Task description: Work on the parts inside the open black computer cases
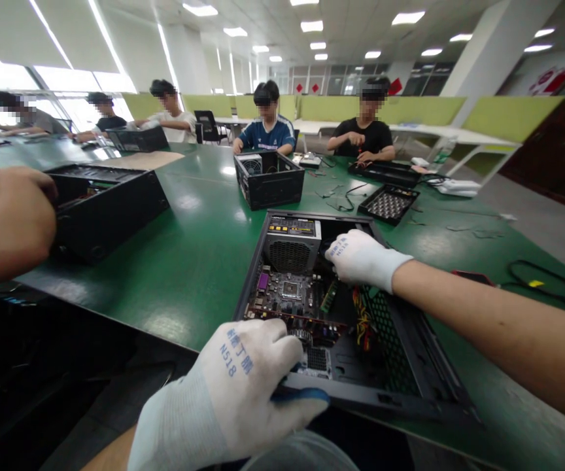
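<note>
An open black computer case [400, 392] lies in front of me on the green table. Inside it are a power supply [292, 252], a motherboard [290, 291], a green memory stick [329, 297] and red and yellow cables [361, 320]. My left hand [243, 383], in a white glove, grips the case's near left edge, thumb outside and fingers over the rim. My right hand [358, 258], also gloved, reaches into the case just right of the power supply. Its fingers are curled, and whatever they hold is hidden behind the glove and in shadow.
Another black case [270, 186] stands across the table, and one more [108, 209] is at left beside a neighbour's arm [8, 222]. A black tray of screws or small parts [389, 203] sits beyond my case. A black cable [547, 284] lies right. Several people work around the table.
</note>
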Available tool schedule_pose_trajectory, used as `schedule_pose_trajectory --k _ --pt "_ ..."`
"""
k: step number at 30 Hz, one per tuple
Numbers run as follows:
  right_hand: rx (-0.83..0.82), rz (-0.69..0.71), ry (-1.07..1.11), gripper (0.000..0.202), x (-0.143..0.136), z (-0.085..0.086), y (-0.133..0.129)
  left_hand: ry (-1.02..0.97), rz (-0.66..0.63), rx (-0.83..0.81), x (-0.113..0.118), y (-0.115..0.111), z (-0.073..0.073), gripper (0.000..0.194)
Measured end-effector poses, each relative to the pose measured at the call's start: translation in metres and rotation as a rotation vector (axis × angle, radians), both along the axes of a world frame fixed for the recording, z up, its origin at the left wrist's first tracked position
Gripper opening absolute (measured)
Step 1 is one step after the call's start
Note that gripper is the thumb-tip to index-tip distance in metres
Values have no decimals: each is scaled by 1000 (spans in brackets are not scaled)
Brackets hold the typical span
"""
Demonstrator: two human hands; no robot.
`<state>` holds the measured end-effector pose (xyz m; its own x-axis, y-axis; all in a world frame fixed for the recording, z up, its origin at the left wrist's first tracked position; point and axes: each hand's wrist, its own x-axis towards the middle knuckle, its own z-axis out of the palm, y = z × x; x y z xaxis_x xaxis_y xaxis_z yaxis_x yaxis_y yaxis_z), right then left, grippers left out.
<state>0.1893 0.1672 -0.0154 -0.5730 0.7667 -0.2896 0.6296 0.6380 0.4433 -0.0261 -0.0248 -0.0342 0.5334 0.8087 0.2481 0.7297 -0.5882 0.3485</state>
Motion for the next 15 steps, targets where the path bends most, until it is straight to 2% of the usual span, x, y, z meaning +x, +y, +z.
schedule_pose_trajectory --k 5,8,11,15 --pt "40 -31 82 22 0 -7 11 -4 5 38 1 -1 -1 29" --pt "108 -26 186 37 11 -5 9 -15 9 49 1 -2 -1 28" --pt "162 -27 472 46 30 -3 -2 -41 10 58 2 -2 0 27" --pt "128 -48 922 39 56 -5 -25 -55 1 -53 3 -1 8 14"
